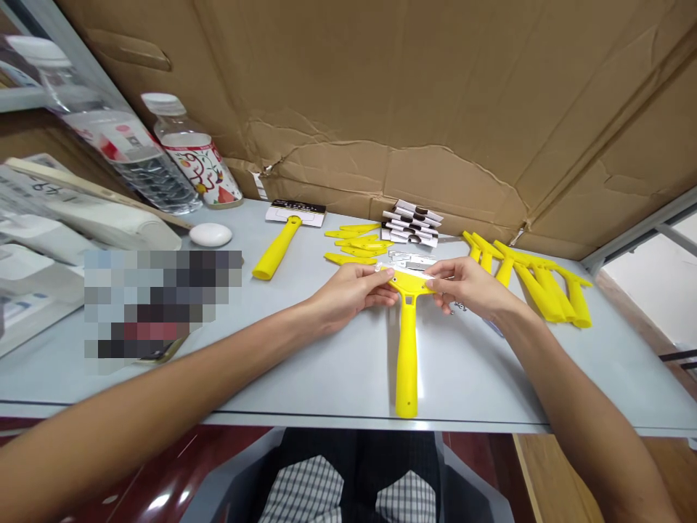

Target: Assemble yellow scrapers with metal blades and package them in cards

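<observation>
Between my hands is a yellow plastic scraper [407, 341], its handle pointing toward me and its wide head away. My left hand [359, 294] grips the left end of the head with thumb and fingers. At the opposite end, my right hand [462, 287] pinches the head's corner. A pale strip shows along the head's far edge, partly covered by fingers. Just beyond lie metal blades [411, 260]. Small screws [460, 307] sit beside my right hand, partly hidden by it. Several flat yellow pieces [359, 243] are spread behind my left hand.
Several yellow scraper handles [544, 287] lie at the right. Folded cards [412, 224] are stacked at the back; left of them is a carded yellow scraper [277, 247]. Two bottles [199, 160], a white oval object [210, 234] and packages [103, 211] stand left. A cardboard wall [353, 87] closes the back.
</observation>
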Demonstrator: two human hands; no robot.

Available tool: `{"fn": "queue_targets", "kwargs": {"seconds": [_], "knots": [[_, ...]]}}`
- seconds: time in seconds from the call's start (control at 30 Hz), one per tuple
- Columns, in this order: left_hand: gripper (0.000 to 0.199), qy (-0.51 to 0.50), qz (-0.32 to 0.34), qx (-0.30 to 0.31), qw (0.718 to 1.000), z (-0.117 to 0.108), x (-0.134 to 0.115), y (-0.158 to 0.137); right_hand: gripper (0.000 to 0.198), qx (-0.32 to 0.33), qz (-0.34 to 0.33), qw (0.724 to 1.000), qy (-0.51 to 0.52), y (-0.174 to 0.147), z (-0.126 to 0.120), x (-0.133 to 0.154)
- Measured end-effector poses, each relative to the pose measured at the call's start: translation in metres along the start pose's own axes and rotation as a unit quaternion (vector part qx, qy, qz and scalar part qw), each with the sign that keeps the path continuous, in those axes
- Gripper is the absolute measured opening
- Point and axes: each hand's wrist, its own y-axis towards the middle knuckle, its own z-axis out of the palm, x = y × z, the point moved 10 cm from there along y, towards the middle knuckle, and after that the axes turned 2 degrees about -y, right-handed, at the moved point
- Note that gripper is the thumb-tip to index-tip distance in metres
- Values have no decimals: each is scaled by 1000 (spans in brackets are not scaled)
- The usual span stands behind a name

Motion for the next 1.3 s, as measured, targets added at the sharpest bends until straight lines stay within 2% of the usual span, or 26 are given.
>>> {"fn": "queue_targets", "kwargs": {"seconds": [0.27,0.43,0.53,0.57,0.7,0.77,0.83,0.9,1.0,1.1,1.3], "knots": [[20,-80,3,-10,997,-1,-7,-4,35,20,-8,996,81,2,11,-2],[22,-48,18,-4,999,-1,-9,-2,31,45,-1,997,64,1,20,-4],[13,-25,18,-9,999,0,-6,-3,21,32,-3,998,51,4,18,-7],[19,-19,23,-20,999,-2,-6,-5,19,26,-1,998,55,6,17,-8],[82,67,66,-55,994,-4,-12,-17,14,-7,7,996,89,9,13,-12],[99,157,104,-41,981,2,-17,-24,13,-24,8,994,107,10,12,-13],[102,255,148,-27,955,9,-23,-30,13,-34,7,992,120,9,11,-13],[97,342,180,-24,922,15,-27,-34,13,-36,7,991,125,9,12,-13],[85,438,190,-26,878,19,-27,-35,12,-32,8,992,124,8,14,-13],[74,494,200,-32,845,22,-28,-35,13,-25,7,992,124,7,16,-13],[68,515,248,-39,819,22,-35,-36,19,-22,0,993,116,7,16,-11]]}}
